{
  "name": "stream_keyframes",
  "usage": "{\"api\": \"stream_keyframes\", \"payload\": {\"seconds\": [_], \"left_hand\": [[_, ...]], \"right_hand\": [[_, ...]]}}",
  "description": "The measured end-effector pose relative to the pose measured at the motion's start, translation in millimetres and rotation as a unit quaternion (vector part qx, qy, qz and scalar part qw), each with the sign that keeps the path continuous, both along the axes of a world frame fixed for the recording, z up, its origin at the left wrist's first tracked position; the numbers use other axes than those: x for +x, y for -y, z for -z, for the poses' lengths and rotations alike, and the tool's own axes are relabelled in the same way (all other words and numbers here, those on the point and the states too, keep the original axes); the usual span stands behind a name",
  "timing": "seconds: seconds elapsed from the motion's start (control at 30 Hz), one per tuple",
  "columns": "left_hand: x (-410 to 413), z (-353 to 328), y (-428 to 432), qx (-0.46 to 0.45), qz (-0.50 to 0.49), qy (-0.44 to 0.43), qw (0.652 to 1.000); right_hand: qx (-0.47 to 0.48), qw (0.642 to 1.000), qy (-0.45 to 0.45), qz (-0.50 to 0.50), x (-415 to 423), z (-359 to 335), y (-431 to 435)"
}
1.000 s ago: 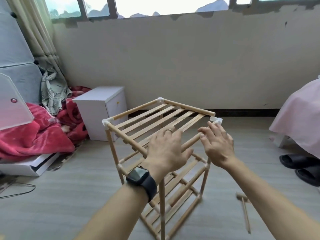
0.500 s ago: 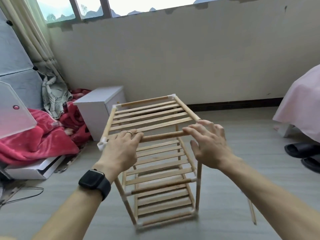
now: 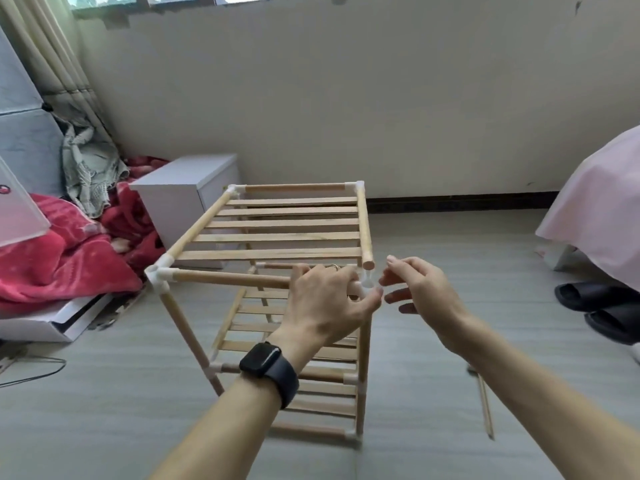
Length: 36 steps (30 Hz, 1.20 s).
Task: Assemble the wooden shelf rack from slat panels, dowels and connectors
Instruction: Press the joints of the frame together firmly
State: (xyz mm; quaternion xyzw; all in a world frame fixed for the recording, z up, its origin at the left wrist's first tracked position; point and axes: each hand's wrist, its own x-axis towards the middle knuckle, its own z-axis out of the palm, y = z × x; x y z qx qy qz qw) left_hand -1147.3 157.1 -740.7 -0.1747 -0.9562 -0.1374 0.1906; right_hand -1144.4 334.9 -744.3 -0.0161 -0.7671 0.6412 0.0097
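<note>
The wooden shelf rack (image 3: 277,233) stands upright on the floor in front of me, with a slatted top panel and lower slat shelves. My left hand (image 3: 325,303) grips the right end of the rack's front top dowel (image 3: 228,280), next to the near right white connector (image 3: 366,285). The right side dowel (image 3: 364,226) of the top panel ends bare just above that connector, apart from it. My right hand (image 3: 415,292) hovers just right of the connector, fingers apart and curled, fingertips close to it. A white connector (image 3: 157,275) holds the near left corner.
A loose dowel (image 3: 485,407) lies on the floor to the right of the rack. A white cabinet (image 3: 183,188) stands behind it, red bedding (image 3: 62,258) at the left, black slippers (image 3: 602,306) and a pink-covered bed (image 3: 602,202) at the right.
The rack has turned so its front dowel faces me. My left hand slid right to the near right corner, and my right hand came in beside the connector there.
</note>
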Motion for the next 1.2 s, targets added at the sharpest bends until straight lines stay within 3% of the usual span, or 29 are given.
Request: {"api": "stream_keyframes", "payload": {"seconds": [0.17, 0.37, 0.57, 0.87, 1.2], "left_hand": [[-6, -1, 41, 0.017, 0.005, -0.015, 1.000], [4, -5, 72, 0.066, 0.049, 0.036, 0.996], [10, 2, 45, 0.037, 0.045, -0.003, 0.998], [6, 17, 27, 0.051, 0.038, -0.160, 0.985], [5, 19, 23, 0.008, 0.031, -0.195, 0.980]], "right_hand": [[-0.036, 0.992, 0.083, -0.083, -6, 7, 16], [-0.128, 0.973, 0.117, -0.153, -6, 0, 49], [-0.224, 0.958, 0.119, -0.135, -8, -4, 50], [-0.233, 0.963, 0.055, -0.124, -18, -5, 27], [-0.297, 0.946, 0.068, -0.109, -20, 3, 32]]}}
